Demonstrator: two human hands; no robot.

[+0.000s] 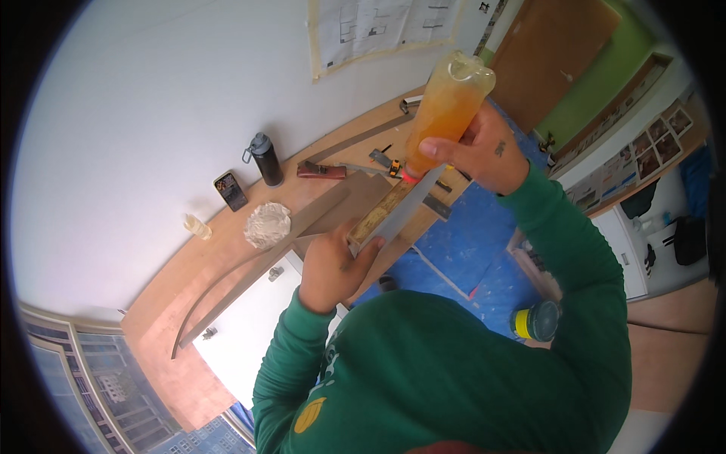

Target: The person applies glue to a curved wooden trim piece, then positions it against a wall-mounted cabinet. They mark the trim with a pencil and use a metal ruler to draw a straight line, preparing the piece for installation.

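The narrow strip (384,210) is held tilted at the workbench (193,268), clasped by the left hand (336,261); the right hand (491,147) grips the inverted bottle (446,108), red tip (409,176) at the strip's far end. For even coverage, steady travel seems advisable. Strip: mottled brown; bottle: translucent, amber-filled. Leftward: crumpled whitish wad (268,225).

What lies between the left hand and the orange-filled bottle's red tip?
Head view: a stretch of the strip that the left hand grips, streaked yellowish-brown on one face.
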